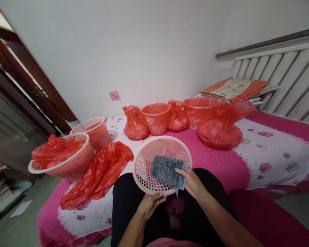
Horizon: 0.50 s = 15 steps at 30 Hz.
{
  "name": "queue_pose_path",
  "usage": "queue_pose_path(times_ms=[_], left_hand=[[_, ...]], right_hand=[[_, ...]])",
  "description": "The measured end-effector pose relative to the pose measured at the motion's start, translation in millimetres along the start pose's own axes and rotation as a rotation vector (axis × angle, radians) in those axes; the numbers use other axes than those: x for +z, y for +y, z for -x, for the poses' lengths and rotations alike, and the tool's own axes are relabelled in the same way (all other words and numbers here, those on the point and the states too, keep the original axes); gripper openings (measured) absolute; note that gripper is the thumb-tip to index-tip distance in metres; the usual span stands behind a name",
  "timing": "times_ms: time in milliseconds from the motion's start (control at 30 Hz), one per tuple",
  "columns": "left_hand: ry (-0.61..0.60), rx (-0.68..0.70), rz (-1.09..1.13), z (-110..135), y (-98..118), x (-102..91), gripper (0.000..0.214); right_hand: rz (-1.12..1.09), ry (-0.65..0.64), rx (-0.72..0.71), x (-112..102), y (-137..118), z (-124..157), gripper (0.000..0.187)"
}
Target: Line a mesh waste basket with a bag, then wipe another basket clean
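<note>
A pale pink plastic basket (162, 140) with mesh sides rests tilted over my knees, its opening toward me. My left hand (149, 205) grips its near rim, thumb on top and fingers curled beneath. In my right hand (192, 181) is a grey, fuzzy scrubbing pad (166, 171), pinched at its right end and held over the basket's opening. The pad's right edge looks frayed, with loose threads hanging. It hides part of the basket's mesh wall; whether it touches the mesh I cannot tell.
On the bed (211, 161), a crumpled red plastic bag (103, 175) lies left of my knees. Two pink baskets (79, 159) stand behind it. Along the wall are red-lined baskets (157, 128) and tied red bags (218, 128). Folded cloths (237, 87) lie near the radiator (285, 75).
</note>
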State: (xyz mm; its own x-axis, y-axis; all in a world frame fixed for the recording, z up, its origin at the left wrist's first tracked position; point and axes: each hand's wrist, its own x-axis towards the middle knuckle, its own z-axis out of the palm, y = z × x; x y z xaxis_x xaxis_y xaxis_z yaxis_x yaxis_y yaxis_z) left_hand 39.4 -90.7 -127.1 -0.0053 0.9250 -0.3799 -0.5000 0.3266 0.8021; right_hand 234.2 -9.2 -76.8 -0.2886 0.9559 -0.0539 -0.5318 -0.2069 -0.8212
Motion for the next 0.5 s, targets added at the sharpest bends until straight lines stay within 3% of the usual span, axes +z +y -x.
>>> queue_pose_path(times_ms=[167, 300, 367, 500], left_hand=[[-0.003, -0.016, 0.014, -2, -2, -2.7, 0.039], [-0.002, -0.017, 0.022, -3, -3, -3.4, 0.035], [-0.003, -0.019, 0.021, -5, -4, -4.2, 0.031], [-0.005, -0.024, 0.012, -8, -7, -5.1, 0.028]], right_hand=[[0.418, 0.117, -0.392, 24, 0, -40, 0.042], [0.802, 0.050, -0.665, 33, 10, -72, 0.061], [1.053, -0.008, -0.697, 36, 20, -86, 0.071], [1.374, -0.140, -0.518, 38, 54, -107, 0.077]])
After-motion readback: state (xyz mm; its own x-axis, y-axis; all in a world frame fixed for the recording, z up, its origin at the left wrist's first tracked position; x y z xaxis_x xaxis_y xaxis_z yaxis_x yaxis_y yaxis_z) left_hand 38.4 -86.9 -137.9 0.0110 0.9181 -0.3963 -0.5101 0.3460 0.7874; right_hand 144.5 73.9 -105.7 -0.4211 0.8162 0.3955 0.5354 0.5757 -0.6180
